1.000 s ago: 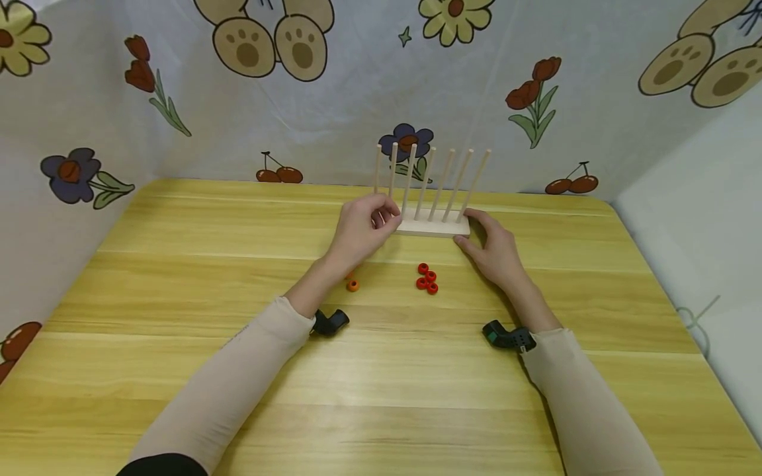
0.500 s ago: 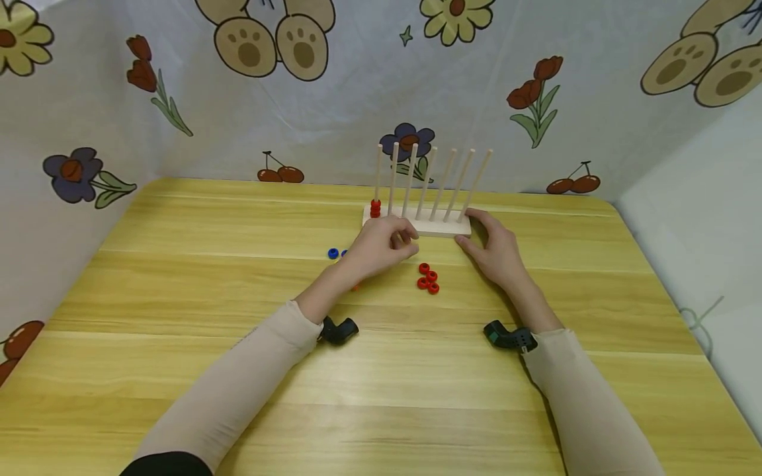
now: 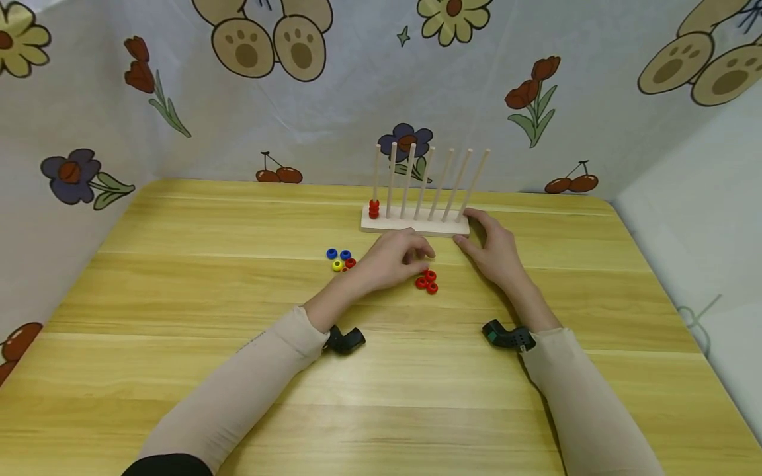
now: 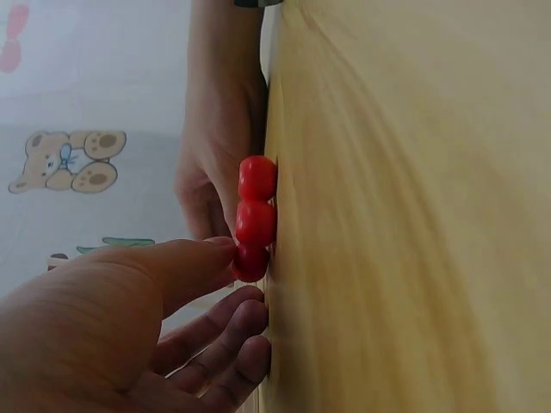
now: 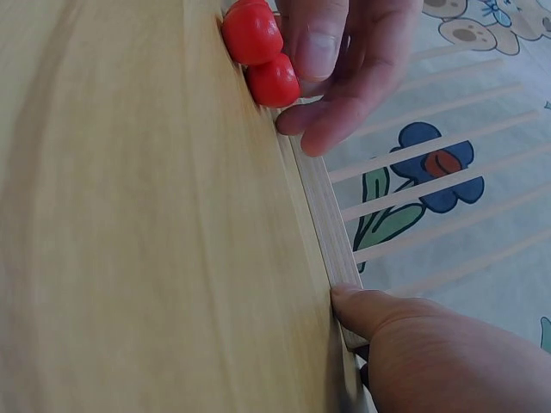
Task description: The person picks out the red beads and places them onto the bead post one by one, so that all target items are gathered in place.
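Observation:
A light wooden rack with several upright pegs (image 3: 413, 225) stands near the table's back edge, red beads (image 3: 374, 209) stacked on its leftmost peg. My right hand (image 3: 491, 251) holds the rack's right end between thumb and fingers; its thumb (image 5: 370, 310) presses the front edge in the right wrist view. In front of the rack lies a small cluster of red beads (image 3: 431, 283). Over that cluster my left hand (image 3: 395, 259) reaches with thumb and fingers apart. In the left wrist view its thumb tip is right at the nearest red bead (image 4: 250, 262), the other fingers loosely bent below.
Left of the left wrist lie loose beads: blue beads (image 3: 332, 254), a yellow bead (image 3: 337, 266) and a red bead (image 3: 350, 263), partly covered by the forearm. A patterned cloth (image 3: 357, 106) hangs behind the wooden table (image 3: 417, 396).
My left hand has moved from the rack's left pegs, down and right to the red beads. This uncovers the beads on the leftmost peg and the loose ones. My right hand stays put.

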Demonstrator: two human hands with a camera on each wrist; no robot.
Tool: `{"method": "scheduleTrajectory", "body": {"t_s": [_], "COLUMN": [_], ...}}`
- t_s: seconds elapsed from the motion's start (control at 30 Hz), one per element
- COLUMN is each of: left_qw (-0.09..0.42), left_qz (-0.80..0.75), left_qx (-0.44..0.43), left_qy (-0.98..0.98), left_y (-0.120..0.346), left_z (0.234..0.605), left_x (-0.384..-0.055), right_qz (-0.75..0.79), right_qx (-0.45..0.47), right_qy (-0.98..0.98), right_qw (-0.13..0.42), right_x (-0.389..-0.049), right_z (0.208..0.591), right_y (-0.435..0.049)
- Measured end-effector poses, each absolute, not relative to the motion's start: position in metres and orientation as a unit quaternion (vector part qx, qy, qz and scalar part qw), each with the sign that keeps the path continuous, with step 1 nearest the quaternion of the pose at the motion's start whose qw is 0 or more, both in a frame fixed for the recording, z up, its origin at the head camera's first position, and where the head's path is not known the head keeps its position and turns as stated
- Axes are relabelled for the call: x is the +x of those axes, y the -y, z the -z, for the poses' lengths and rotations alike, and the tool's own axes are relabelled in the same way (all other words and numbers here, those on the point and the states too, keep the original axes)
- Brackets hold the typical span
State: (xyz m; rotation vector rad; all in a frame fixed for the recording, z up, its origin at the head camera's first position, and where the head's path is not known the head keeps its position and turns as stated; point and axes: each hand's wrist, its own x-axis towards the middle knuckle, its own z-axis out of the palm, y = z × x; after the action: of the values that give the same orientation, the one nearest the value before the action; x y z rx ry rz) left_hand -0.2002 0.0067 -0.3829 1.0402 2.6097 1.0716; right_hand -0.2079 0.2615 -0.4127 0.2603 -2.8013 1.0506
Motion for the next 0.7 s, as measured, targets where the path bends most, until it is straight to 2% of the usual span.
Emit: {"method": "scheduleTrajectory", "body": {"t_s": [0.7], "left_qw": [0.082], "left_qz": [-0.348], "left_qx": [0.355], "left_qy": [-0.864], "left_y": [-0.011], "left_z": [0.3846], "left_x": [-0.1986], "right_qz": [-0.354], "right_qx": [0.087], "right_qy": [0.929], "right_qw": [0.068], "right_x": [-0.2068], "right_z": [0.4104], "right_y": [-0.2625]}}
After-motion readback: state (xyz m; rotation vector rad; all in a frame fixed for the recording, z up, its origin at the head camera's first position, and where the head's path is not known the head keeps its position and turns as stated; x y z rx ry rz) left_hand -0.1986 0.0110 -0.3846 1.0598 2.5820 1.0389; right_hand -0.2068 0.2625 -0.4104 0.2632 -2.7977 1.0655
